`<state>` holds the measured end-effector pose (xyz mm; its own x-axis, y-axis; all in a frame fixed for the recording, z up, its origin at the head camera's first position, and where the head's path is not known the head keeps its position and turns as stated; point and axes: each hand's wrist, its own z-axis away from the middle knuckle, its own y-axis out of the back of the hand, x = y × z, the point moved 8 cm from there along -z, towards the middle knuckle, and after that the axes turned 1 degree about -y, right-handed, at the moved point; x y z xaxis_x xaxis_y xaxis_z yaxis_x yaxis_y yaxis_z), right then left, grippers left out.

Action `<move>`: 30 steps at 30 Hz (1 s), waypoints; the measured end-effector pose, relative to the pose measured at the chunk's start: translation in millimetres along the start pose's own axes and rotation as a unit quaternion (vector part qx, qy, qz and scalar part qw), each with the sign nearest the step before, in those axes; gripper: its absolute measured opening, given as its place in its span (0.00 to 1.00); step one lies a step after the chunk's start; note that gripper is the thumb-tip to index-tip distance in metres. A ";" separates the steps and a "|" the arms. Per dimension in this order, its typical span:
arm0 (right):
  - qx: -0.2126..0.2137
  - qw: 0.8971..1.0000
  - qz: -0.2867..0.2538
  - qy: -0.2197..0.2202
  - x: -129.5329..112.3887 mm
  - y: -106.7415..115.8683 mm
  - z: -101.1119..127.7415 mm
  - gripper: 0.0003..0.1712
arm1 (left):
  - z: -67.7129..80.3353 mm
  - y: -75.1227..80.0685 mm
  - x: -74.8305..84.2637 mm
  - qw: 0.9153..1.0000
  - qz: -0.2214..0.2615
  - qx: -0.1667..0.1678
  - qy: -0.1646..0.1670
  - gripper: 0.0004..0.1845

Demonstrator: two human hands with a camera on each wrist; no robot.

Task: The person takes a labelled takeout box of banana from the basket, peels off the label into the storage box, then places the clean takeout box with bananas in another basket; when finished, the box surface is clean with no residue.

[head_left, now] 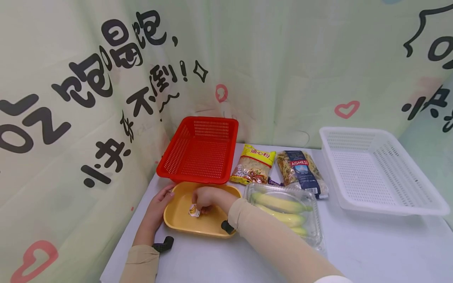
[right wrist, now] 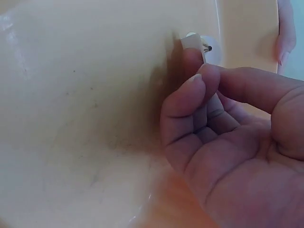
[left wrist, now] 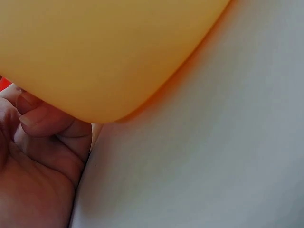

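Observation:
A shallow yellow dish (head_left: 184, 224) lies on the white table in front of a red basket. My left hand (head_left: 158, 206) grips the dish's left rim, thumb on top; in the left wrist view its fingers (left wrist: 45, 124) curl under the dish's yellow edge (left wrist: 109, 57). Reaching into the dish, my right hand (head_left: 207, 198) pinches a small white and yellow sticker (head_left: 194, 211) that lies against the dish floor. The right wrist view shows thumb and forefinger (right wrist: 190, 95) closed on the sticker (right wrist: 205, 46) against the dish's inside (right wrist: 85, 109).
An empty red basket (head_left: 199, 151) stands behind the dish. To its right lie a yellow noodle packet (head_left: 253, 165) and a pasta bag (head_left: 301, 169). Bananas in a clear box (head_left: 283, 208) sit beside the dish. A white basket (head_left: 375, 169) stands far right.

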<state>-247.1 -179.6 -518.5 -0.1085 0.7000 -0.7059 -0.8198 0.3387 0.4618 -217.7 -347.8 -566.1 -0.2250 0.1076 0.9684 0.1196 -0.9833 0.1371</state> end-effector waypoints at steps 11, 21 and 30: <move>-0.007 0.999 0.038 0.009 -2.4 -0.9 0.7 0.16 | 0.1 1.0 0.2 1.000 0.001 -0.001 0.003 0.27; 0.010 0.999 0.034 -0.022 3.0 -0.5 1.4 0.05 | -1.1 0.7 -2.7 1.000 0.001 -0.006 0.001 0.27; 0.020 0.998 0.057 -0.029 3.4 1.4 2.1 0.07 | -1.5 0.3 -1.1 1.000 -0.010 -0.001 0.000 0.27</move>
<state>-247.4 -175.5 -519.1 -0.1664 0.7696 -0.6164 -0.7805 0.2792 0.5593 -218.8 -348.4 -567.4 -0.2275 0.1272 0.9654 0.1126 -0.9813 0.1559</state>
